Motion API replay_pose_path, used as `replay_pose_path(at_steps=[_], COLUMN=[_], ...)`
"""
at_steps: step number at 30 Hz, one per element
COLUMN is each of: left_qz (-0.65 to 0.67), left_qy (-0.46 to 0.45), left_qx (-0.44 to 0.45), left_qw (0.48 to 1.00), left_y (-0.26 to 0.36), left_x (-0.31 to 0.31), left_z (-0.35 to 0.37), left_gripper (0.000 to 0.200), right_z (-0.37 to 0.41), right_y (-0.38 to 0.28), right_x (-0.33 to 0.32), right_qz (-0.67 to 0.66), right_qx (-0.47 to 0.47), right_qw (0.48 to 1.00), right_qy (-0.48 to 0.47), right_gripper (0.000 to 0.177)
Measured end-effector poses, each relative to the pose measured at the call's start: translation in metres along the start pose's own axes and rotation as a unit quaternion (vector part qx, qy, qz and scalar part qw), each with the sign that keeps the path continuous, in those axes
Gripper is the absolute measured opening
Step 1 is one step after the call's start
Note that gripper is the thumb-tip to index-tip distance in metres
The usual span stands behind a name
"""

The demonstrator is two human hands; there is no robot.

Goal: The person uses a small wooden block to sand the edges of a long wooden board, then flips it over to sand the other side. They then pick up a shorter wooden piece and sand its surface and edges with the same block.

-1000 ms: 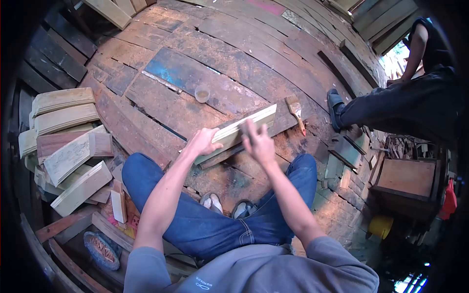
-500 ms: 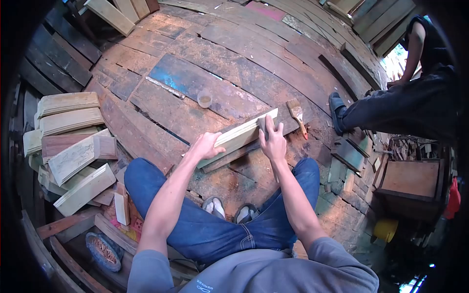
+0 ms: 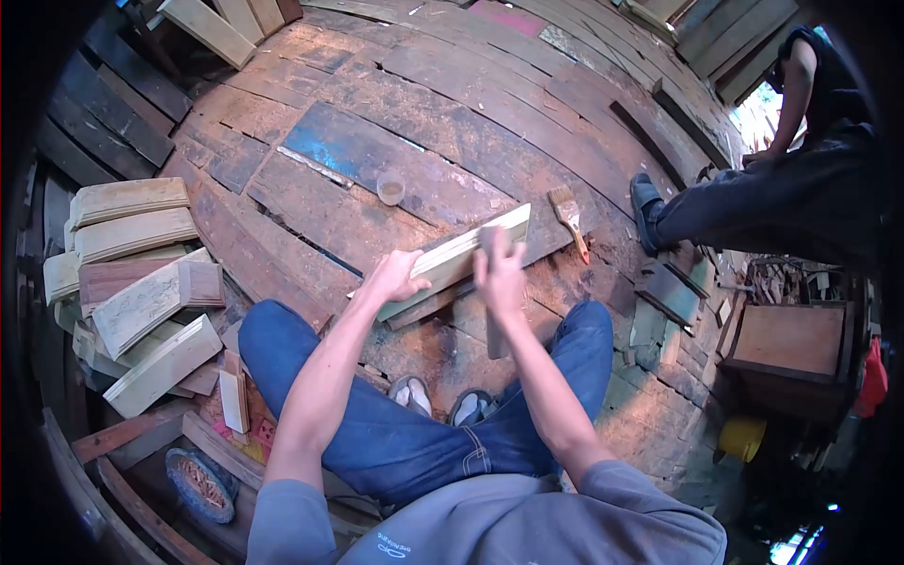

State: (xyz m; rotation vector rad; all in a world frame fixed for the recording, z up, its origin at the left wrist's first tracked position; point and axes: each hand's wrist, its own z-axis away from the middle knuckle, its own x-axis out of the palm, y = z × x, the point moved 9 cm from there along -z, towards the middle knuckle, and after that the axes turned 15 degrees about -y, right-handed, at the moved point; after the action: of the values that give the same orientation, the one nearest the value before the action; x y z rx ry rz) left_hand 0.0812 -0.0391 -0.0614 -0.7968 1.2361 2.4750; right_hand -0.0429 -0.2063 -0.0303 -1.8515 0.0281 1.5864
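A pale moulded board [image 3: 450, 252] stands on edge, slanting, on a darker plank [image 3: 428, 312] in front of my knees. My left hand [image 3: 396, 277] grips the board's left part, its fingers over the upper edge. Near the board's right end, my right hand [image 3: 499, 275] presses a dark strip [image 3: 492, 239] against the moulded edge; this hand is blurred, and the strip hangs down below it. A brush with a red-tipped handle [image 3: 570, 220] lies just right of the board. Behind the board sits a small clear cup [image 3: 391, 188].
Several pale wood blocks [image 3: 141, 254] are piled at the left. Below them a round basket [image 3: 201, 485] sits beside a wooden frame. A co-worker's leg [image 3: 744, 215] and sandalled foot are at the right, above a wooden box [image 3: 789, 341] and a yellow container [image 3: 742, 439].
My right hand has slid left and slightly down along the board with the dark strip. My left hand has stayed on the board, which is almost unmoved.
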Motion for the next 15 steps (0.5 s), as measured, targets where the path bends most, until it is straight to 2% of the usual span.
replay_pose_path(at_steps=[2, 4, 6, 7, 8, 12, 13, 14, 15], left_qz=[-0.004, -0.006, -0.011, -0.012, -0.007, -0.005, -0.003, -0.003, 0.001], left_qy=[-0.001, -0.004, -0.007, -0.012, -0.016, -0.023, -0.012, -0.001, -0.004], left_qx=[-0.007, -0.009, -0.003, -0.001, 0.000, -0.009, -0.008, -0.006, -0.005], left_qw=[1.000, 1.000, 1.000, 1.000, 1.000, 1.000, 1.000, 1.000, 1.000], left_y=[-0.007, -0.007, -0.009, -0.010, -0.010, -0.011, -0.011, -0.009, -0.009], left_x=[0.002, 0.002, -0.001, 0.002, 0.002, 0.002, 0.001, -0.001, -0.001], left_z=[-0.006, -0.003, -0.005, -0.006, -0.006, -0.007, -0.006, -0.006, -0.006], left_gripper=[0.061, 0.062, 0.061, 0.060, 0.060, 0.061, 0.062, 0.062, 0.062], right_z=[0.024, 0.027, 0.007, -0.007, -0.015, 0.005, 0.015, 0.025, 0.024], right_y=[-0.039, -0.052, -0.032, -0.006, 0.005, 0.001, -0.009, -0.029, -0.035], right_x=[0.033, 0.022, 0.002, -0.005, -0.018, -0.003, 0.019, 0.024, 0.022], right_qz=[0.033, 0.076, 0.121, 0.076, 0.108, 0.027, 0.025, 0.015, 0.053], right_qx=[-0.051, -0.139, -0.130, -0.079, -0.053, 0.008, -0.002, -0.075, -0.101], right_qw=[0.994, 0.983, 0.976, 0.987, 0.988, 1.000, 0.997, 0.995, 0.990], right_qy=[-0.096, -0.096, -0.121, -0.116, -0.094, -0.002, -0.071, -0.065, -0.081], right_gripper=[0.066, 0.066, 0.066, 0.066, 0.066, 0.065, 0.066, 0.070, 0.070])
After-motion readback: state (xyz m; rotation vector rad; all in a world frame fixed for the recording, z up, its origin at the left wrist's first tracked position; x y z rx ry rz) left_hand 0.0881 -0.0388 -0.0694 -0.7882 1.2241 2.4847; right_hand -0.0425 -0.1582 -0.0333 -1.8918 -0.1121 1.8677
